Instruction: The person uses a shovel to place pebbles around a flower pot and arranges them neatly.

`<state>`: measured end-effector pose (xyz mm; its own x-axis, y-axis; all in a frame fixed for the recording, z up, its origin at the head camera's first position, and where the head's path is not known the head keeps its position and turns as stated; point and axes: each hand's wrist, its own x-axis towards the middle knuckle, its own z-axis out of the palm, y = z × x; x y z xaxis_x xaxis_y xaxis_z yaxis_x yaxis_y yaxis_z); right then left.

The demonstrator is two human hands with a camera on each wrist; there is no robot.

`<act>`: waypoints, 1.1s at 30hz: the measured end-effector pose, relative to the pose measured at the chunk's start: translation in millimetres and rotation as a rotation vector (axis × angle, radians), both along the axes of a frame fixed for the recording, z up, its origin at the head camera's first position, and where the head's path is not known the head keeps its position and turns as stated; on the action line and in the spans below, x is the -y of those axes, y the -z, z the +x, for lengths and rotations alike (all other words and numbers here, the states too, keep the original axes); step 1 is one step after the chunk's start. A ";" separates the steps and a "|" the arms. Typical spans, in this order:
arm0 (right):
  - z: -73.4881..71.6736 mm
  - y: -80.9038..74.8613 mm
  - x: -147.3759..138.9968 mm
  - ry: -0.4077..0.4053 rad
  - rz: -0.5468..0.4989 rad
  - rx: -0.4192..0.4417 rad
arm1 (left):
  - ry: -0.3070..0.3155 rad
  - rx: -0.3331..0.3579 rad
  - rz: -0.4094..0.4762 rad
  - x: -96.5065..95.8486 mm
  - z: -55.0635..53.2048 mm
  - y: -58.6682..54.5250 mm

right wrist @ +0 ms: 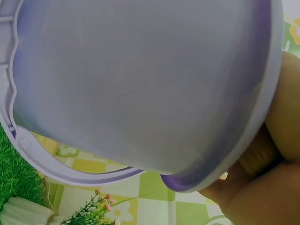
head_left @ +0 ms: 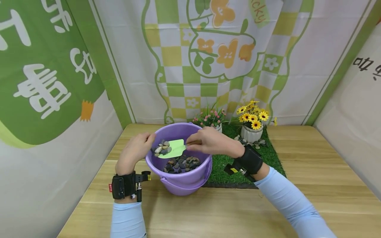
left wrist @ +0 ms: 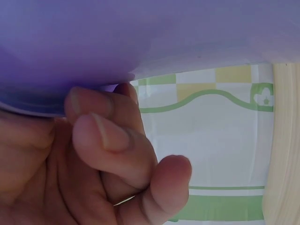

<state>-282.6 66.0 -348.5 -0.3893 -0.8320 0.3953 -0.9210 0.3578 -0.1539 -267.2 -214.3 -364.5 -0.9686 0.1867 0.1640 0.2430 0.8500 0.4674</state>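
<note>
A purple bucket point(head_left: 178, 190) stands on the wooden table, its wall filling much of both wrist views. My left hand point(head_left: 134, 152) grips its left rim; in the left wrist view the fingers point(left wrist: 112, 140) curl beneath the lip. Over the bucket's mouth, my right hand point(head_left: 212, 140) holds a light green shovel point(head_left: 178, 148), its blade pointing left. A small heap of pebbles point(head_left: 163, 148) lies on the blade's tip. More pebbles point(head_left: 181, 164) cover the bucket's bottom. The right wrist view shows a wooden handle point(right wrist: 260, 153) within the right hand's grasp, mostly hidden.
Right of the bucket lies an artificial grass mat point(head_left: 221, 168). On it stand a white pot of yellow flowers point(head_left: 251, 134) ringed by loose pebbles point(head_left: 257, 143), and pink flowers point(head_left: 212, 117) in another pot. The bucket's handle point(head_left: 208, 173) hangs down. Printed curtains point(head_left: 175, 92) enclose the table point(head_left: 238, 211).
</note>
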 end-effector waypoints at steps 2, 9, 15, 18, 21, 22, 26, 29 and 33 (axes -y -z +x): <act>0.4 -1.5 -1.9 0.001 -0.006 0.006 | -0.003 0.004 -0.003 0.2 0.2 -0.2; -0.8 -6.2 -8.5 -0.003 -0.023 0.009 | -0.008 0.008 -0.010 1.4 -0.2 -0.3; -0.2 -8.2 -13.6 0.025 -0.002 -0.023 | -0.003 0.007 -0.017 1.2 -0.5 0.5; 1.5 -10.4 -18.0 0.039 -0.016 -0.042 | -0.002 0.017 -0.015 0.7 -0.3 0.8; 3.1 -13.7 -23.7 0.048 -0.040 -0.044 | -0.006 0.025 -0.016 0.5 -0.1 0.4; 3.3 -14.7 -25.8 0.051 -0.047 -0.037 | -0.007 0.027 -0.016 0.5 0.0 0.1; 3.9 -19.9 -33.1 0.085 -0.054 -0.024 | -0.008 0.022 -0.026 0.9 0.0 -0.8; 3.2 -23.4 -39.0 0.114 -0.063 -0.023 | -0.010 0.017 -0.033 1.0 0.2 -0.3; 0.6 -25.9 -48.2 0.146 -0.094 -0.016 | -0.011 0.014 -0.032 1.2 0.6 0.8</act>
<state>-282.1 114.2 -322.6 -0.4962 -0.7260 0.4761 -0.8630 0.4726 -0.1787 -266.6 -215.5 -365.3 -0.9728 0.1809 0.1445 0.2271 0.8673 0.4429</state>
